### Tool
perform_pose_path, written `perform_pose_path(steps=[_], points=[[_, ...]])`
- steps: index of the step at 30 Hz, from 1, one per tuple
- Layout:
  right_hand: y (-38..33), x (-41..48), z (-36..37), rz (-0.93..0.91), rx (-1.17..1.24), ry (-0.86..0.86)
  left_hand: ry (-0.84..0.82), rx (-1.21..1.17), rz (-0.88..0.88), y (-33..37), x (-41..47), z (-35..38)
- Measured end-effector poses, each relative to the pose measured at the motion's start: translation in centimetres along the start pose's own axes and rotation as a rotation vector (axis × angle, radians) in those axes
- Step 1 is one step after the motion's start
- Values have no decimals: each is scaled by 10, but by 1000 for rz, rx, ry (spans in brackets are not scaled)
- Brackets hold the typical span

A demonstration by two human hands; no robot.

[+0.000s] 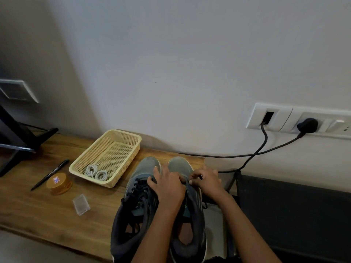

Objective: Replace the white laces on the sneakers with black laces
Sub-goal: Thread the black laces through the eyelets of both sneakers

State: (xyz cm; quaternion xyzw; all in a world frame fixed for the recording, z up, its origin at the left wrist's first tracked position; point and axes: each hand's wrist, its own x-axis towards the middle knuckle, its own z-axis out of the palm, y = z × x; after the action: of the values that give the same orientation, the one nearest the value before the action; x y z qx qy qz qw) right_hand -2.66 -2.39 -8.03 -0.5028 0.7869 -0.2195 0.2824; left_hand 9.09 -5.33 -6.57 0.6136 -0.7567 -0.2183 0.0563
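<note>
The sneakers (150, 166) are sitting side by side at 6 o'clock on the wooden counter (38, 209). Their long axes are running 6 to 12, toes pointing at the white wall (171, 73). The right hand (207, 181) is pinching a black lace (200, 177). The left hand (169, 185) is lying across both, grasp unclear. White laces (96, 172) are lying in the basket (121, 132) at 10 o'clock.

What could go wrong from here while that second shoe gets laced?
The right sneaker sits at the right edge of the table. A hard tug from the right hand, which seems to pinch the black lace, might drag the shoe off. The left hand lies over the eyelets, so one could be skipped unnoticed.
</note>
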Motion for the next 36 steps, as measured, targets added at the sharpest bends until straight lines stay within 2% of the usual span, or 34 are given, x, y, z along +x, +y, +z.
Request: perform_pose_path(steps=[11,16,18,22,25,28,31,36], points=[[1,-2,0,38,175,-3,122,57,62,3,-1,5],[4,0,3,81,238,0,109,106,103,3,-3,4],[2,-1,3,91,209,8,83,102,97,2,-1,5],[-11,-6,-13,116,-78,33,67,90,79,4,0,7],[-13,-6,-25,110,-19,107,69,84,80,3,2,8],[-10,-7,-26,85,135,-8,76,69,93,1,2,7],[-18,-9,-19,99,119,-131,62,53,97,1,3,4],[-20,-7,-15,145,1,-89,33,39,96,-1,6,2]])
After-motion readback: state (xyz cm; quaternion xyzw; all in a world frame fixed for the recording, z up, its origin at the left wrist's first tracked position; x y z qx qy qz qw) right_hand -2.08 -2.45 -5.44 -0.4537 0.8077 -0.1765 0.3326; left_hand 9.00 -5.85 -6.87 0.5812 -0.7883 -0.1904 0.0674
